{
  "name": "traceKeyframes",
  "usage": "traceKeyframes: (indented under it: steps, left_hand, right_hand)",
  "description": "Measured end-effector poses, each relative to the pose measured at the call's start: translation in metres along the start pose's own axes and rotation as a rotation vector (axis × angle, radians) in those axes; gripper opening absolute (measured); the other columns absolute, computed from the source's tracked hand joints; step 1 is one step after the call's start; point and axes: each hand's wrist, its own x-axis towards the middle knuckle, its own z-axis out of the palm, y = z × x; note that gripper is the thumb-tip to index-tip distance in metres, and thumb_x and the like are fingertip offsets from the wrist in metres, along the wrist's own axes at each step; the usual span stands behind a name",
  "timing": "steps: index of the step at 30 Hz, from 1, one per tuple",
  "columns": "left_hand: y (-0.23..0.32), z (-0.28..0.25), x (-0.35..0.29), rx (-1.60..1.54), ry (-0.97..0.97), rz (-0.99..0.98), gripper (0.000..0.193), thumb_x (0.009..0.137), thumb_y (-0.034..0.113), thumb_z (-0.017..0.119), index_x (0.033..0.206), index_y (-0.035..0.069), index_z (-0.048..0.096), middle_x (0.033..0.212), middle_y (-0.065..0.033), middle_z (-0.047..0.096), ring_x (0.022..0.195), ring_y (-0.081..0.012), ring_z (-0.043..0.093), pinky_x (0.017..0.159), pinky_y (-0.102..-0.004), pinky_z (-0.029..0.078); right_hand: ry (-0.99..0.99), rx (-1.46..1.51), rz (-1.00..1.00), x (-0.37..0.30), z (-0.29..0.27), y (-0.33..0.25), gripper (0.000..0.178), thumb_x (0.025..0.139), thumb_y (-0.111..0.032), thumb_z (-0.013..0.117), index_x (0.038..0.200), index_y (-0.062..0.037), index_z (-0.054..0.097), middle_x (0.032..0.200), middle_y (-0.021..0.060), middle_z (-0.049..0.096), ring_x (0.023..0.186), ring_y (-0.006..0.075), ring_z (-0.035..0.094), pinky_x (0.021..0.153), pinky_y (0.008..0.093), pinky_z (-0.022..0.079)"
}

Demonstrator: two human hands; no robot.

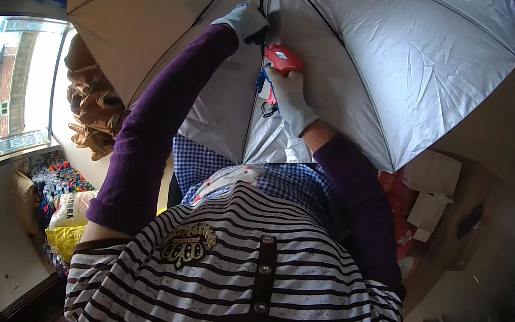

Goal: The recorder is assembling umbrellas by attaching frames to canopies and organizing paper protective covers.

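An opened umbrella (409,64) with a silver lining and thin black ribs spreads in front of me, its inner side facing me. My left hand (245,22), in a pale glove with dark fingertips, is closed on the black rods of its frame, near where the ribs draw together; the exact grip is partly hidden. Just right of and below it, my gloved right hand (288,96) is wrapped round a red handheld tool (286,61) with a small pale label. A black loop hangs at the tool's lower end. The tool's upper end lies close to my left fingers.
Crumpled brown paper (92,98) hangs by the bright window at left. Below it are a heap of multicoloured items (64,180) and a yellow and white sack (69,220). At right stand opened cardboard boxes (433,172). A blue checked cloth (197,166) lies across my lap.
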Motion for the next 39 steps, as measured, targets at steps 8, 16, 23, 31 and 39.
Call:
traceKeyframes:
  steps: [8, 16, 23, 31, 39]
  left_hand:
    - [-0.007, 0.003, -0.001, -0.062, 0.029, 0.104, 0.024, 0.086, 0.020, 0.059, 0.072, 0.003, 0.069, 0.060, -0.0069, 0.066, 0.047, -0.0157, 0.061, 0.042, -0.0273, 0.047]
    - [-0.001, -0.004, -0.005, -0.145, 0.016, 0.149, 0.024, 0.086, 0.019, 0.059, 0.072, 0.003, 0.068, 0.061, -0.0057, 0.065, 0.047, -0.0137, 0.059, 0.042, -0.0257, 0.045]
    - [-0.008, -0.009, -0.007, -0.025, -0.027, 0.143, 0.019, 0.084, 0.017, 0.060, 0.080, 0.001, 0.068, 0.063, -0.0064, 0.065, 0.049, -0.0118, 0.058, 0.042, -0.0245, 0.043]
    - [-0.003, -0.013, -0.017, -0.241, -0.095, 0.188, 0.018, 0.082, 0.017, 0.062, 0.080, 0.001, 0.068, 0.062, -0.0069, 0.064, 0.051, -0.0127, 0.059, 0.042, -0.0257, 0.042]
    - [-0.018, -0.005, 0.009, 0.322, -0.052, 0.315, 0.017, 0.082, 0.023, 0.063, 0.077, 0.009, 0.073, 0.068, -0.0030, 0.069, 0.056, -0.0143, 0.064, 0.049, -0.0249, 0.049]
  right_hand:
    - [-0.108, -0.032, 0.086, 0.018, -0.019, -0.006, 0.023, 0.083, -0.022, 0.068, 0.097, -0.0057, 0.062, 0.078, 0.0013, 0.062, 0.063, 0.0107, 0.059, 0.053, 0.0264, 0.048]
    - [-0.406, -0.809, -0.859, 0.058, -0.053, 0.032, 0.030, 0.085, -0.026, 0.067, 0.106, -0.0045, 0.060, 0.093, 0.0048, 0.066, 0.080, 0.0172, 0.066, 0.068, 0.0271, 0.054]
    - [-0.415, -0.132, -0.163, 0.048, -0.045, 0.024, 0.035, 0.088, -0.034, 0.064, 0.106, -0.0043, 0.060, 0.093, 0.0043, 0.066, 0.082, 0.0147, 0.065, 0.072, 0.0261, 0.052]
    - [-0.425, -0.166, -0.396, 0.064, -0.049, 0.059, 0.034, 0.091, -0.034, 0.060, 0.106, -0.0036, 0.061, 0.091, 0.0053, 0.065, 0.082, 0.0135, 0.063, 0.071, 0.0262, 0.051]
    - [-0.426, 0.392, 0.335, 0.030, -0.028, -0.014, 0.027, 0.093, -0.023, 0.057, 0.110, -0.0017, 0.059, 0.097, 0.0079, 0.066, 0.089, 0.0153, 0.063, 0.079, 0.0267, 0.051]
